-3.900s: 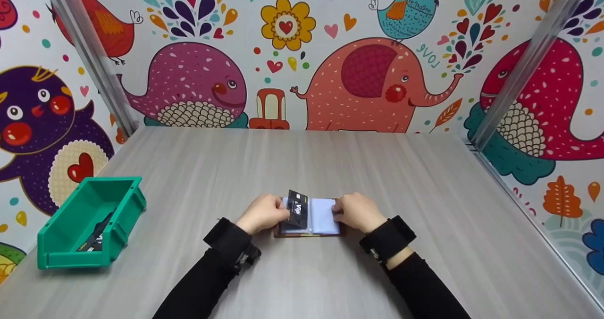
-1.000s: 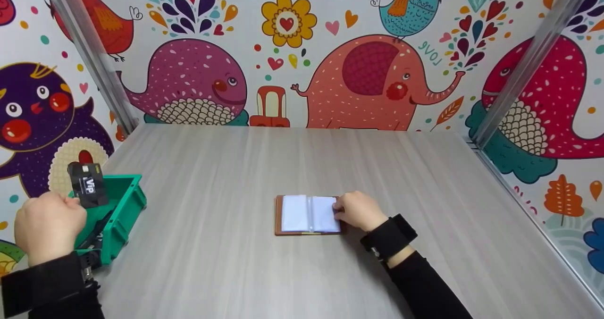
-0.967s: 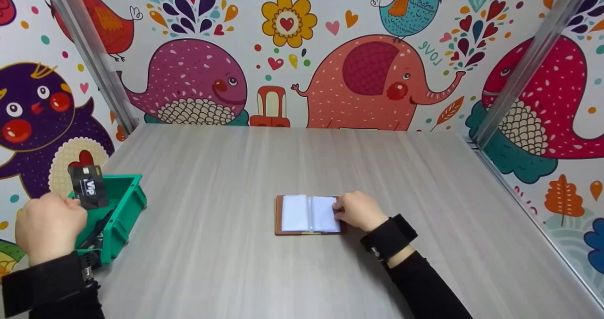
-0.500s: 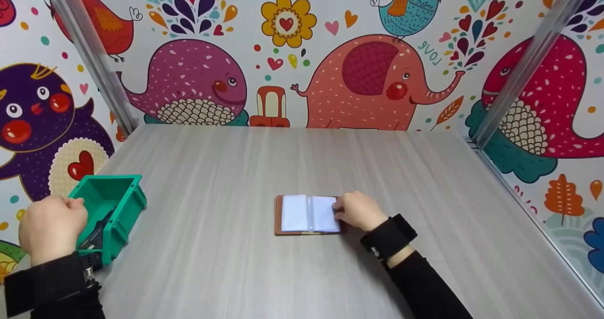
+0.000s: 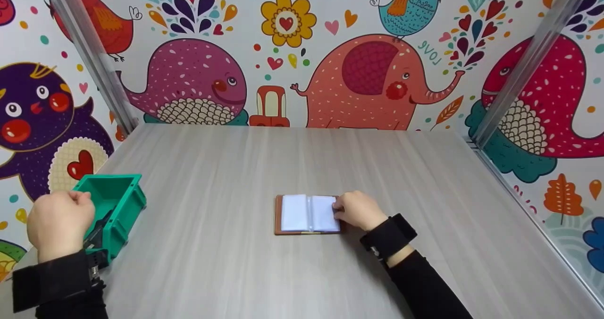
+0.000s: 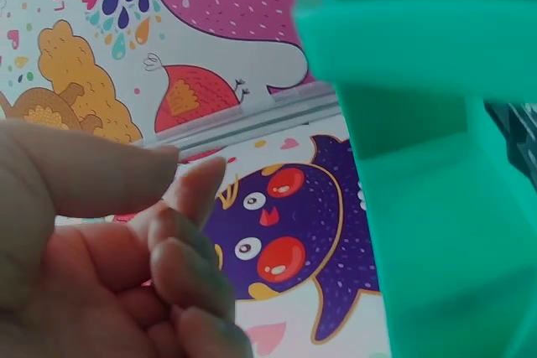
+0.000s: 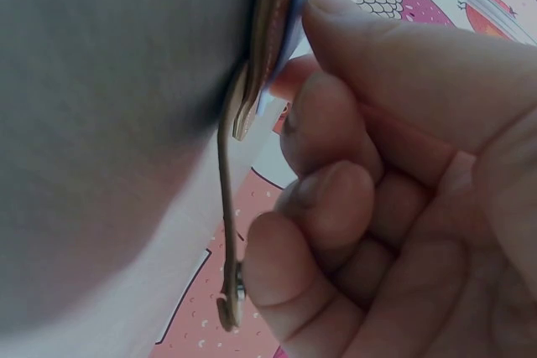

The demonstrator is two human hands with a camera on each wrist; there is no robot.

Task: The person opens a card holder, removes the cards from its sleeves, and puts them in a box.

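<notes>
A small brown card holder (image 5: 278,215) lies spread on the table with its clear sleeves (image 5: 295,213) facing up. At its right edge, my right hand (image 5: 359,210) pinches the sleeves between thumb (image 7: 331,4) and index finger. The other fingers curl beside the holder's strap (image 7: 225,207) with its metal snap. My left hand (image 5: 61,222) hovers at the left side of the green bin (image 5: 127,215), fingers loosely curled. In the left wrist view nothing sits between its thumb and fingertips. Black cards (image 5: 96,231) lie inside the bin, partly hidden by its wall and my hand.
The pale wood-grain table (image 5: 226,177) runs back to a wall (image 5: 207,7) printed with cartoon animals. Metal posts (image 5: 89,59) stand at the back corners, and a metal rail (image 5: 528,220) borders the table's right side.
My left hand carried a black Vip card from the card holder to the bin and let go of it. Now that hand has drifted slightly right. The right hand stays at the holder.
</notes>
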